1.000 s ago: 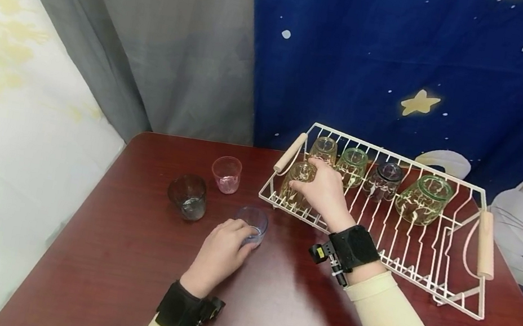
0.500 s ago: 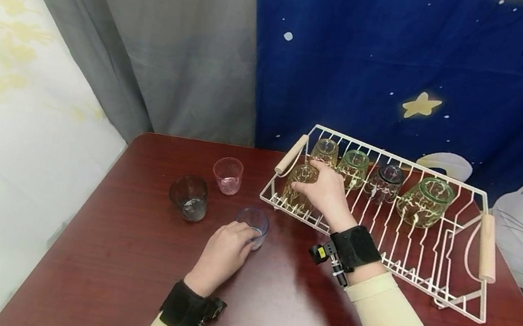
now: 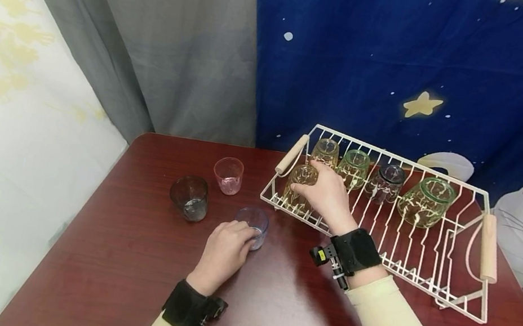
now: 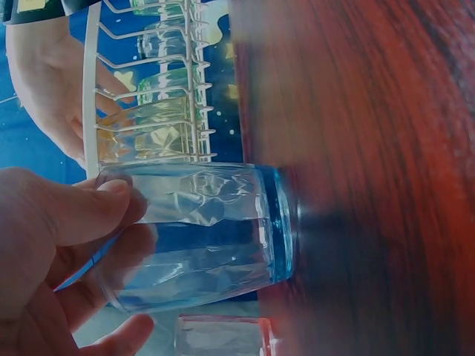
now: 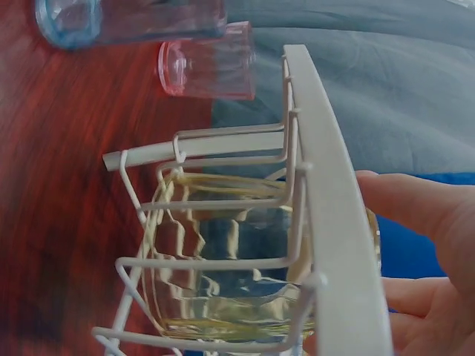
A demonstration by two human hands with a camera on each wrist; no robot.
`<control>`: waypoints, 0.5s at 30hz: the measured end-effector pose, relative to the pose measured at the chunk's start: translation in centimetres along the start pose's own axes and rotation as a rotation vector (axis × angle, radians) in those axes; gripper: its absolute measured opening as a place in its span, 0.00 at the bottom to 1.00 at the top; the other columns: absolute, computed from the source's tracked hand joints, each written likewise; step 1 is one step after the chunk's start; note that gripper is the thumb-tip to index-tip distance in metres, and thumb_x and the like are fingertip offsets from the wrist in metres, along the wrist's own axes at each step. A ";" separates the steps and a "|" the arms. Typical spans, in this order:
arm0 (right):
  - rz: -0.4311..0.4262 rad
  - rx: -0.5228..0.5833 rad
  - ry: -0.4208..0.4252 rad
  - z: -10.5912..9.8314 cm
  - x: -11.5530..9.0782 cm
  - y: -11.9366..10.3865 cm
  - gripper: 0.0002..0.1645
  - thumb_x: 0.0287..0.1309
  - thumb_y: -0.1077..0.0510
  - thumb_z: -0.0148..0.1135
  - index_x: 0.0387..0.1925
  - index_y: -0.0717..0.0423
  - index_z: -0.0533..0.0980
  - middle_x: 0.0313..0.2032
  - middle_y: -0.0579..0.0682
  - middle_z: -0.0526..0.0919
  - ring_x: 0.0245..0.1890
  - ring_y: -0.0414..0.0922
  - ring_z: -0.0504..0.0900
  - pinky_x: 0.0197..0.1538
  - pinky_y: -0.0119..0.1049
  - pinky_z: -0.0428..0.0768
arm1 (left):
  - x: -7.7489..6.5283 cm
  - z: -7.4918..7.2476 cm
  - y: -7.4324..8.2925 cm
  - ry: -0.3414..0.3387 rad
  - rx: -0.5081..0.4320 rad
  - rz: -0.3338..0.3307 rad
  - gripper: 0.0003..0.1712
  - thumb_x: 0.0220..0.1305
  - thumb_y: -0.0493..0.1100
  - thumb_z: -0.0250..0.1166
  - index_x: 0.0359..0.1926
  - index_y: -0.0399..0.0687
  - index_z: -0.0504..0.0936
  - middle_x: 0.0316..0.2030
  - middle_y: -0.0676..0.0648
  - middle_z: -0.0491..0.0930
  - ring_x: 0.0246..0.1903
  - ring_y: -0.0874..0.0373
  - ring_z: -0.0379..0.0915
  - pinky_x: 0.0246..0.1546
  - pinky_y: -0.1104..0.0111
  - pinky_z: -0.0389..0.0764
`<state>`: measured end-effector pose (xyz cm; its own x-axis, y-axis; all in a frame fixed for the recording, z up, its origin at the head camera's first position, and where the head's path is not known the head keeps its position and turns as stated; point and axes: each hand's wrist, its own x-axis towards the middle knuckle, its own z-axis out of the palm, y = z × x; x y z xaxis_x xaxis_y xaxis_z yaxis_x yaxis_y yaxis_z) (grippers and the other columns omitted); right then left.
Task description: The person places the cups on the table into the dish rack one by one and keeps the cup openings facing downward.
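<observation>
Nothing much moved: the left hand (image 3: 224, 251) pinches the blue glass (image 4: 200, 237) near its rim on the table (image 3: 120, 277). The right hand (image 3: 331, 194) grips the upside-down yellow glass (image 5: 237, 236) in the rack (image 5: 332, 200). Both look slippery and breakable; hold their sides gently.

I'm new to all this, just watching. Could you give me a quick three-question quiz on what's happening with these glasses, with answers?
1. How many glasses are in the white rack, counting the yellow glass that the right hand grips?

2. Which glass does the left hand hold?
A) green
B) blue
C) pink

3. True or false: the pink glass is in the rack.

Key
1. Five: two yellow, two green and one dark.
2. B, the blue glass.
3. False: the pink glass stands on the table.
</observation>
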<state>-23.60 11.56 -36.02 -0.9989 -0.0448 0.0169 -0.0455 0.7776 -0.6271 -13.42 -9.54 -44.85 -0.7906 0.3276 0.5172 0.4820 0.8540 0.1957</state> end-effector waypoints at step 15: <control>-0.142 0.193 0.140 0.0 -3.4 -1.1 0.32 0.56 0.47 0.65 0.62 0.49 0.73 0.64 0.54 0.74 0.66 0.55 0.71 0.66 0.53 0.69 | 0.3 -1.9 -0.2 0.290 -0.033 -0.151 0.08 0.56 0.36 0.69 0.39 0.48 0.86 0.30 0.49 0.84 0.35 0.54 0.82 0.58 0.55 0.78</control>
<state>-20.13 10.86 -35.44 -0.9756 -0.0473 0.2142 -0.1949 0.6351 -0.7474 -13.07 -10.36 -43.13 -0.7157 0.0649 0.6953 0.3827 0.8693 0.3128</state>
